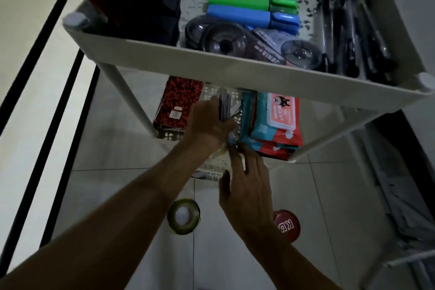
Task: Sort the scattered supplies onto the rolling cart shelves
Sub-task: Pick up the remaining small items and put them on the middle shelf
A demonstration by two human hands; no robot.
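A person's left hand (pixel 209 120) grips a thin dark packet (pixel 222 106) upright over the cart's middle shelf (pixel 235 110), long axis pointing away, beside wipe packs (pixel 275 122); right hand (pixel 244 186), fingers spread, hovers nearer

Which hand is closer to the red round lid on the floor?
The right hand. It hovers just above and left of the red round lid on the white tiled floor. The left hand is farther, up at the cart's middle shelf, holding a dark flat item.
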